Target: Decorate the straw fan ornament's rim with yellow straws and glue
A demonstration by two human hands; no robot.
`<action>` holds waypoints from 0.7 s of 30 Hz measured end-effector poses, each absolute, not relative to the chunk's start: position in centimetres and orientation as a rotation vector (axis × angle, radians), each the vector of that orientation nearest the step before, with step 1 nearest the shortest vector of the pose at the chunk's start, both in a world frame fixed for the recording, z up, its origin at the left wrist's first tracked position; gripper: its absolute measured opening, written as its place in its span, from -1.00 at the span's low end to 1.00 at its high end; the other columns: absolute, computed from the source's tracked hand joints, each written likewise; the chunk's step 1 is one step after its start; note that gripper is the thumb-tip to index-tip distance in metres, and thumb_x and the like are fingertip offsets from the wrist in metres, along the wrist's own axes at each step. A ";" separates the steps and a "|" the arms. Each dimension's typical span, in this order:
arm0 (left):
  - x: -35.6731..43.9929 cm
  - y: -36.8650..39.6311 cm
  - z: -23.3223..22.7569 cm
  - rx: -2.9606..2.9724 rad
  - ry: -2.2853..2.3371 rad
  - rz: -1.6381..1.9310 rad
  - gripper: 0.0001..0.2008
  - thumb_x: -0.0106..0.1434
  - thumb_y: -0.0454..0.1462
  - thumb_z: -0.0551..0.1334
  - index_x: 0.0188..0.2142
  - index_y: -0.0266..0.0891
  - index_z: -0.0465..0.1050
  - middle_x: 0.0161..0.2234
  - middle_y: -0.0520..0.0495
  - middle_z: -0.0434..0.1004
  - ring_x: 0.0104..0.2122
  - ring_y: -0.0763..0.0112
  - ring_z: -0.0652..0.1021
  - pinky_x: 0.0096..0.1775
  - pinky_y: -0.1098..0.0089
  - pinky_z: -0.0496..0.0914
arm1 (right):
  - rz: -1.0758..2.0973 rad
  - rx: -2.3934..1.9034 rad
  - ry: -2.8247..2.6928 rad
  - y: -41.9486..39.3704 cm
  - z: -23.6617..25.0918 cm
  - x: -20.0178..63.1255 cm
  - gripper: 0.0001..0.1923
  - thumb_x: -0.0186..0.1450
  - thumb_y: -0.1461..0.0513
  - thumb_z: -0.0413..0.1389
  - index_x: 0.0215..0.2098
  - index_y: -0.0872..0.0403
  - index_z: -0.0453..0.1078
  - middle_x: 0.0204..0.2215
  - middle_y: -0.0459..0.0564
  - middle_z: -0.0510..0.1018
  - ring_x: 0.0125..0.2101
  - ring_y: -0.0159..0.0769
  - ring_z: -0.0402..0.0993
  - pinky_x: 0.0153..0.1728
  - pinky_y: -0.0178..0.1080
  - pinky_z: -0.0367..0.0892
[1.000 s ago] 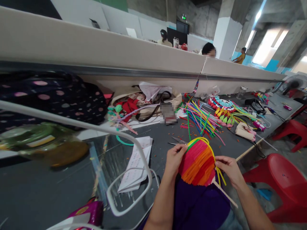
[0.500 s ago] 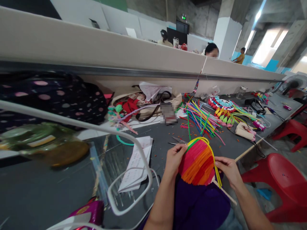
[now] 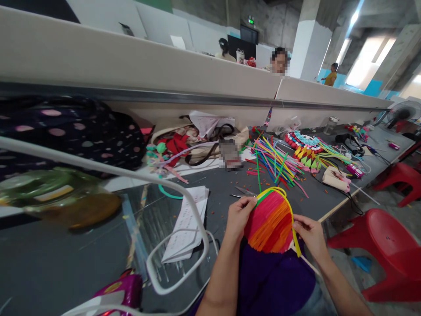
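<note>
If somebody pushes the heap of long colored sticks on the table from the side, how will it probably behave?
The heap of colored sticks would probably spread rather than move as one, since the pieces lie loose and crossed on the grey table. They look thin, so likely light. Several are bent, which suggests they flex rather than snap. Some may slide toward the beaded piece beside them.

Both bare forearms are extending forward and upward from the lower edge of the view, converging toward the centre. The left hand (image 3: 239,218) is sitting with its back toward the camera, wrist straight, fingers curled and thumb pressing inward in a closed grip. The right hand (image 3: 309,236) is angling inward from the right, its thumb and forefinger pinching together, the remaining fingers folding loosely beneath.
</note>
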State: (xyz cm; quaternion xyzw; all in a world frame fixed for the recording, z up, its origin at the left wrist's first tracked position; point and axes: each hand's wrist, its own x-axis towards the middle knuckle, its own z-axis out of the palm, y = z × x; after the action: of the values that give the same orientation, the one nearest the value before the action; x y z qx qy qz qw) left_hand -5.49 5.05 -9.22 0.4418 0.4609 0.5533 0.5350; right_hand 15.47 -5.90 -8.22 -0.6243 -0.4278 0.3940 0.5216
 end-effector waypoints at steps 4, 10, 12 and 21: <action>-5.5 5.0 -9.1 1.039 1.087 1.310 -0.78 -0.05 -0.14 0.36 -0.48 -0.27 0.60 -0.48 -0.05 0.55 -0.44 0.36 0.46 -0.36 0.43 0.31 | 0.820 -1.546 -1.150 -6.5 -8.7 15.1 -0.61 0.14 0.08 0.22 -0.09 0.04 0.55 -0.38 -0.01 0.64 -0.41 -0.23 0.51 -0.35 -0.25 0.41; -5.5 5.0 -9.2 1.027 1.088 1.295 -0.76 -0.06 -0.12 0.37 -0.48 -0.27 0.59 -0.47 -0.05 0.56 -0.44 0.35 0.47 -0.36 0.42 0.31 | 0.773 -1.596 -1.228 -7.0 -9.3 15.1 -0.58 0.19 0.10 0.18 0.00 0.04 0.50 -0.40 -0.03 0.63 -0.41 -0.25 0.51 -0.30 -0.27 0.40; -5.5 5.0 -9.1 1.004 1.077 1.286 -0.75 -0.07 -0.11 0.37 -0.48 -0.27 0.59 -0.48 -0.04 0.56 -0.46 0.37 0.47 -0.37 0.43 0.31 | 0.795 -1.569 -1.200 -7.0 -9.3 15.0 -0.57 0.18 0.09 0.18 -0.02 0.05 0.51 -0.40 -0.02 0.63 -0.39 -0.23 0.52 -0.30 -0.26 0.40; -5.5 4.8 -8.6 0.902 1.032 1.269 -0.75 -0.09 -0.12 0.40 -0.47 -0.27 0.58 -0.51 -0.01 0.55 -0.50 0.41 0.46 -0.40 0.44 0.30 | 0.903 -1.442 -0.971 -7.0 -9.2 14.4 -0.68 0.09 0.03 0.28 -0.30 0.07 0.49 -0.50 -0.05 0.59 -0.49 -0.31 0.47 -0.45 -0.34 0.33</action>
State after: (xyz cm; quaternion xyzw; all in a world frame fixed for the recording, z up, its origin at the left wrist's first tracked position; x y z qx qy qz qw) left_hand -5.52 4.77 -8.65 0.3884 0.4440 0.5463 0.5946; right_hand 14.41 -7.02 -9.24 -0.6110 -0.4115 0.3828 0.5575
